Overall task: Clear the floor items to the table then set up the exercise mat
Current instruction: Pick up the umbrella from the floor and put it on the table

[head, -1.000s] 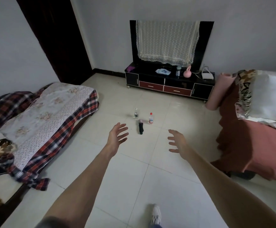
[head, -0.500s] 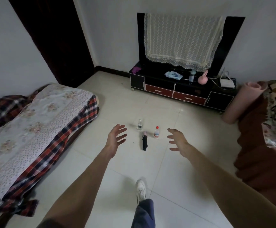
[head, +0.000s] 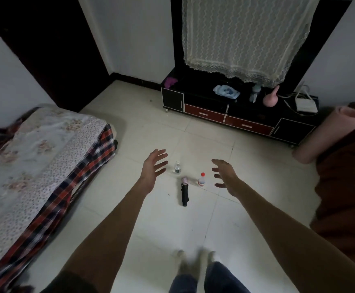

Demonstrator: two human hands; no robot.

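Head view: both hands, left [head: 153, 168] and right [head: 225, 176], spread empty above the floor; umbrella [head: 184, 192] lies between and below them, lengthwise away, bottles [head: 202, 179] just beyond.

The room is dim and the light is soft and even, with the pale tiled floor [head: 168, 132] as the brightest part and only weak shadows on it. The wide lens bends the walls and the dark door [head: 51, 49] at the edges. The shoes [head: 193, 263] at the bottom are smeared by motion blur.
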